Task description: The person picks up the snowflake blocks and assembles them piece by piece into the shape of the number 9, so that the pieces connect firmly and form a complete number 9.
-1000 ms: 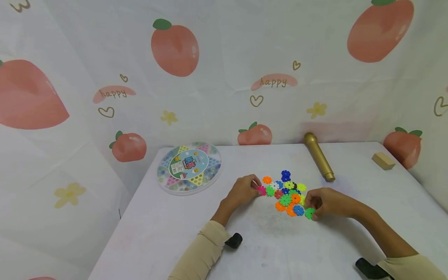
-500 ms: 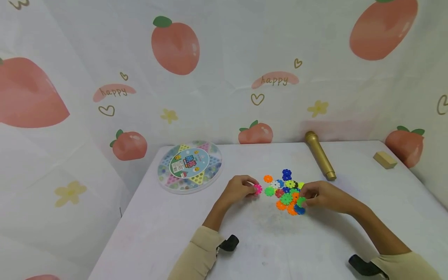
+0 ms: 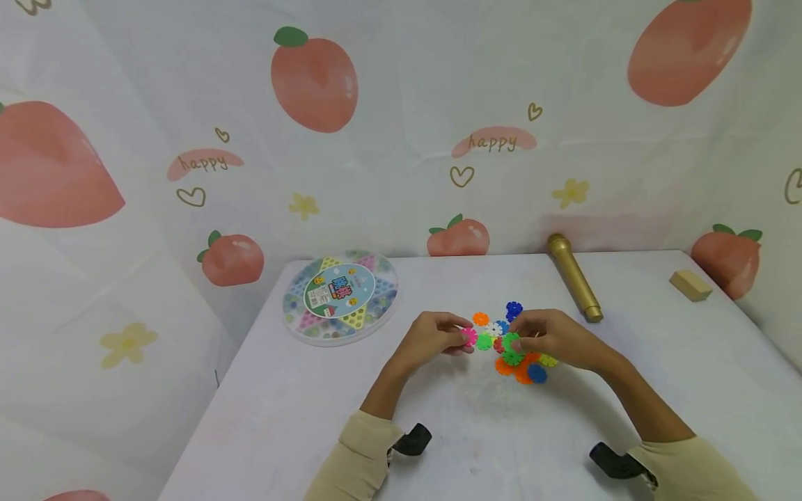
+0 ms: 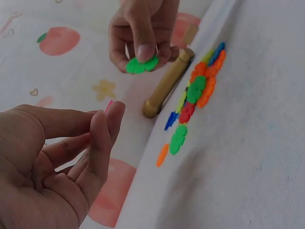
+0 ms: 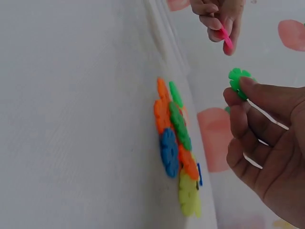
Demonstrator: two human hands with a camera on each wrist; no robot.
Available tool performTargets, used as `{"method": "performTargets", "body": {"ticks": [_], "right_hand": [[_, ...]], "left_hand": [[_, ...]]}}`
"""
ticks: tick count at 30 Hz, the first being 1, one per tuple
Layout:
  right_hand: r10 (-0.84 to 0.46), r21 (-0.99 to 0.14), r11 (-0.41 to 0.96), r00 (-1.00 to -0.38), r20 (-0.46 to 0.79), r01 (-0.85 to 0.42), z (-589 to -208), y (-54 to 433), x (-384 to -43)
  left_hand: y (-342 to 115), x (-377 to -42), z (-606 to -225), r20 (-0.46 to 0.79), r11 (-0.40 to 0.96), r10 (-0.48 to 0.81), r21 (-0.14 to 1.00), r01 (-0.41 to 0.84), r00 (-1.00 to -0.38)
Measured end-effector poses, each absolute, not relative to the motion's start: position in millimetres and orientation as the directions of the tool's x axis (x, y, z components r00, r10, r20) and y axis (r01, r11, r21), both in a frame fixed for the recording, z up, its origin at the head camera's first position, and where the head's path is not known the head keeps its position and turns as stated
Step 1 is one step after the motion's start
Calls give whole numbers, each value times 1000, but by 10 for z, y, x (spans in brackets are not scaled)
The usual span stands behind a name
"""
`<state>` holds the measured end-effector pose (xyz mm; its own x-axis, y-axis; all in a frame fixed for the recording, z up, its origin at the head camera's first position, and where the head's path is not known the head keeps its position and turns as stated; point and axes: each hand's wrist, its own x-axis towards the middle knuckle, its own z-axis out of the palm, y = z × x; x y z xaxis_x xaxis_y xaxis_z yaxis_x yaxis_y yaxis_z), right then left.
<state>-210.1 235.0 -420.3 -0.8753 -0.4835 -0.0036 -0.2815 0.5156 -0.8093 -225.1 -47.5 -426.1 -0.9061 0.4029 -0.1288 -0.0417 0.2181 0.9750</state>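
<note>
Pinch of left hand (image 3: 435, 339) on pink flower (image 3: 468, 337), right hand (image 3: 557, 337) on green flower (image 5: 236, 78); round faces in head view; from left wrist, only pink's thin slanted edge.

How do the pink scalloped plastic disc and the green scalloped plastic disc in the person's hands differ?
Colour: the pink scalloped plastic disc is vivid pink; the green scalloped plastic disc is bright green.
Holder: the left hand has the pink disc, the right hand the green disc.
Pose: in the right wrist view, the pink disc appears nearly edge-on, while the green disc shows more of its face.
Shared: both are pinched.
</note>
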Motion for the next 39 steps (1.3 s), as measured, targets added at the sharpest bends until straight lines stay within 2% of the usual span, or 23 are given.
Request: {"method": "performTargets", "body": {"ticks": [12, 31, 39], "right_hand": [[-500, -876, 397, -865, 44, -274, -4160, 2172, -2127], [-453, -854, 427, -888, 83, -298, -4206, 2099, -2086], [-451, -857, 413, -887, 100, -307, -4165, 2087, -2063]], "left_hand": [[-473, -2195, -4160, -138, 123, 428, 988, -94, -893], [-435, -2169, -4131, -138, 143, 470, 987, -79, -872], [-388, -2186, -4119, -136, 158, 445, 985, -71, -885]]}}
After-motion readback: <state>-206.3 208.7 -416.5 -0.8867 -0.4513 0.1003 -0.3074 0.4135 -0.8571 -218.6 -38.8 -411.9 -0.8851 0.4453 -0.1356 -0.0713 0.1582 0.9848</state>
